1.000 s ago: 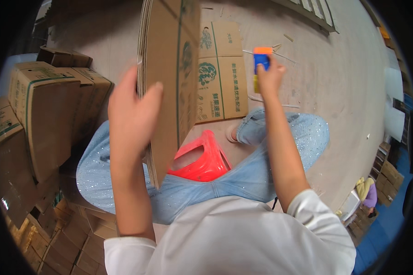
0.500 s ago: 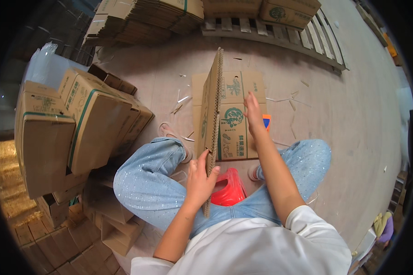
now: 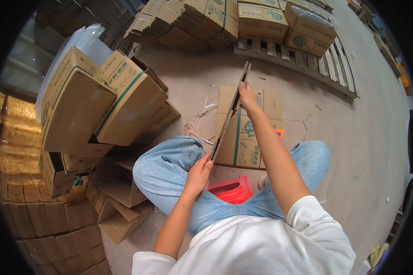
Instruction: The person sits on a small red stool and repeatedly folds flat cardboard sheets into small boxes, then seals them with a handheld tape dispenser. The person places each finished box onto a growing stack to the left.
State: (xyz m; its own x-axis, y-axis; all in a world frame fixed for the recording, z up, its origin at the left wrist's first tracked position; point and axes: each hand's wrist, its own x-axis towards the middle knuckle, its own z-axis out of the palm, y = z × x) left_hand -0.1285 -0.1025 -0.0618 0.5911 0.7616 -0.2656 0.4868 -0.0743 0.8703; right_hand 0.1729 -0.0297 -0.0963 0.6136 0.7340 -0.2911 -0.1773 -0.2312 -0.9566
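A flattened cardboard box (image 3: 226,123) stands on its edge between my legs, seen almost edge-on and leaning to the right at its far end. My left hand (image 3: 200,175) is closed on its near end, thumb on the right face. Toward the far end, my right hand (image 3: 248,97) grips the same box from the right side. Under it on the floor lies another flattened cardboard box (image 3: 250,142), printed in green. A red plastic stool (image 3: 237,191) shows between my thighs. Beside the lying box, partly behind my right forearm, is a small orange and blue object (image 3: 280,133).
Made-up cartons (image 3: 135,103) are piled at my left, with open ones (image 3: 119,217) lower down. Far ahead stand a stack of flattened boxes (image 3: 188,23) and a wooden pallet (image 3: 303,64) bearing cartons. White strap scraps (image 3: 305,121) litter the floor.
My right hand, open beside the box before, has moved to its far part and closed on it. The upright box now leans further right. The whole view has shifted.
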